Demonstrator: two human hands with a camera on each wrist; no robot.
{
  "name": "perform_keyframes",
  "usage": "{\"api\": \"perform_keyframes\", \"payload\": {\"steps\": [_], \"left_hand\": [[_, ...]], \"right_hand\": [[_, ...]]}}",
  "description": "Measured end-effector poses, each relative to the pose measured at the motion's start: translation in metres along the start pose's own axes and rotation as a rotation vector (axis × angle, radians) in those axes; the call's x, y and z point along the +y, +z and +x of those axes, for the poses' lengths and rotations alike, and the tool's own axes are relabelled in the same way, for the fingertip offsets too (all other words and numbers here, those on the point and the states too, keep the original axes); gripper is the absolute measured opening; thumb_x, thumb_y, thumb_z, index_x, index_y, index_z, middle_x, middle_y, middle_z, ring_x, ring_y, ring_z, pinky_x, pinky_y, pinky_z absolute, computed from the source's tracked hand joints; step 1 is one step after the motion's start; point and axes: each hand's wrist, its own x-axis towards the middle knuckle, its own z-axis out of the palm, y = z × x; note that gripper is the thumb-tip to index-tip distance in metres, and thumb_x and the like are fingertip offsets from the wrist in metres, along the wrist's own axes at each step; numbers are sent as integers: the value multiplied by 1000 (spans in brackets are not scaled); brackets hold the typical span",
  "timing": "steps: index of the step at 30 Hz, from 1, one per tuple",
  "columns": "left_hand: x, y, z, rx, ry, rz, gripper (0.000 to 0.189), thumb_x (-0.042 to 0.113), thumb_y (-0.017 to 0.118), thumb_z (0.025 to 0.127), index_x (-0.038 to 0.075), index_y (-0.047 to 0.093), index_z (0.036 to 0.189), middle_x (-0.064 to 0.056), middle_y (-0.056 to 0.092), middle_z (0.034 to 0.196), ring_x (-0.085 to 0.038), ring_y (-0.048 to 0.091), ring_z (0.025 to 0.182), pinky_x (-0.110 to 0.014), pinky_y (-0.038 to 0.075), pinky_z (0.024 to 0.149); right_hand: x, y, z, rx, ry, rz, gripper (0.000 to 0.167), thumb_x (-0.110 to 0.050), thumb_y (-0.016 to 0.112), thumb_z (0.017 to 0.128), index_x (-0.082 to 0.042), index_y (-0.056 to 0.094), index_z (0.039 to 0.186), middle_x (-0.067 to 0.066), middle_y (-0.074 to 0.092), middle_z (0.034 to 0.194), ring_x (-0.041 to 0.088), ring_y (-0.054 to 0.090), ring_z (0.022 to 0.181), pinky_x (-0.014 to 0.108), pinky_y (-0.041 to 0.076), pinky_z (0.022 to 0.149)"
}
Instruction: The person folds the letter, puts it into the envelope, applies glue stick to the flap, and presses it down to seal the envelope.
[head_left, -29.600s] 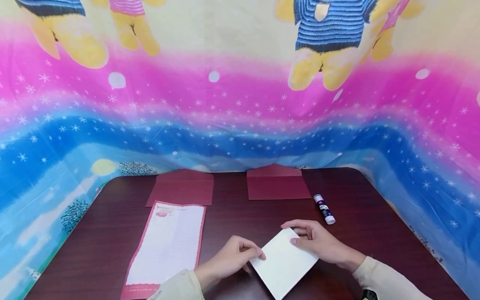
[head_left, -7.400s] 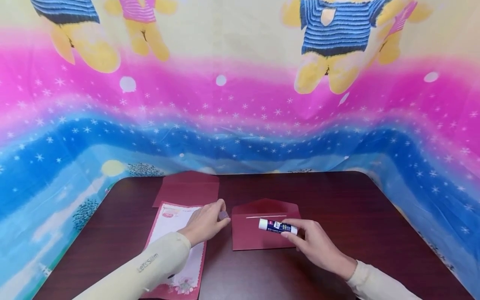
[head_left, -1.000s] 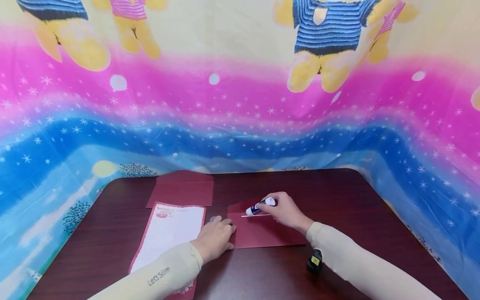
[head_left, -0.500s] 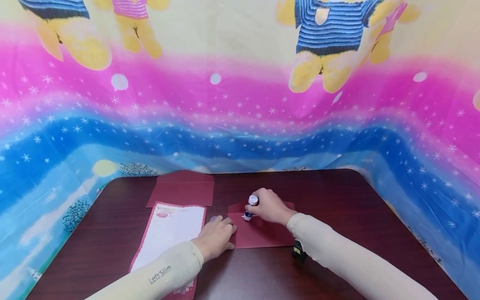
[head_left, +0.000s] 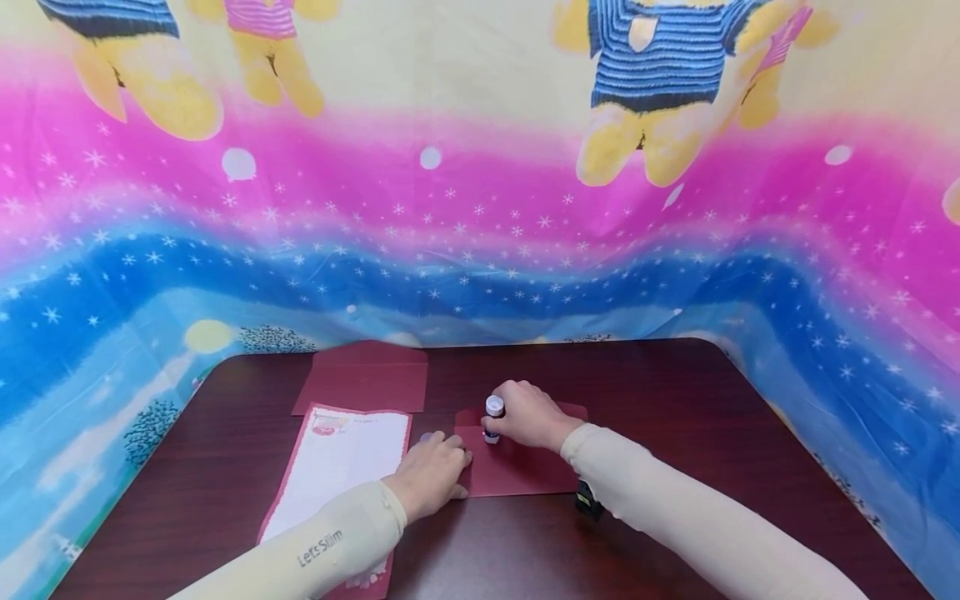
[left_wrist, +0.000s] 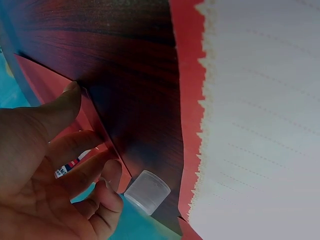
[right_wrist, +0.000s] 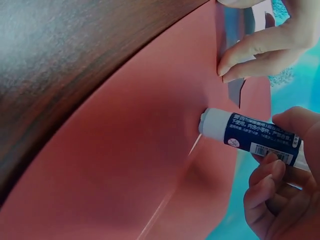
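Note:
My right hand (head_left: pixel 534 417) grips a blue-and-white glue stick (right_wrist: pixel 260 137), held nearly upright in the head view. Its white end touches a dark red envelope (head_left: pixel 517 472) near the fold of the raised flap. In the right wrist view a thin pale line (right_wrist: pixel 156 215) runs along that fold from the glue stick's end. My left hand (head_left: pixel 431 473) rests its thumb and fingertips on the envelope's left edge. Close to its curled outer fingers is a translucent cap (left_wrist: pixel 147 192); whether they touch it I cannot tell.
To the left lies a red-bordered white letter sheet (head_left: pixel 348 458), partly under the left forearm. A second red envelope (head_left: pixel 367 387) lies behind it, flap raised, near the back edge of the dark wooden table (head_left: pixel 675 400). A printed curtain (head_left: pixel 480 208) hangs beyond.
Over the last second the right hand has moved left, bringing the glue stick upright near the envelope's left end. The left hand has stayed. Earlier, the hands held a folded white paper.

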Motion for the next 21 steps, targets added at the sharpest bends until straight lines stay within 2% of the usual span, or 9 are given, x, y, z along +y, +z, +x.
{"api": "perform_keyframes", "payload": {"steps": [6, 21], "left_hand": [[-1, 2, 0, -4, 4, 11, 37, 41, 87, 77, 14, 76, 101, -1, 66, 91, -18, 53, 77, -32, 48, 73], [-1, 0, 1, -15, -3, -2, 37, 41, 86, 78, 15, 76, 102, -1, 65, 91, -18, 53, 77, -32, 48, 74]], "right_hand": [[-2, 1, -1, -27, -25, -22, 19, -25, 78, 88, -15, 67, 76, -4, 60, 64, 11, 54, 57, 26, 46, 56], [10, -5, -6, -37, -4, 24, 16, -19, 78, 87, -13, 69, 76, -3, 63, 65, 11, 56, 59, 25, 49, 57]]}}
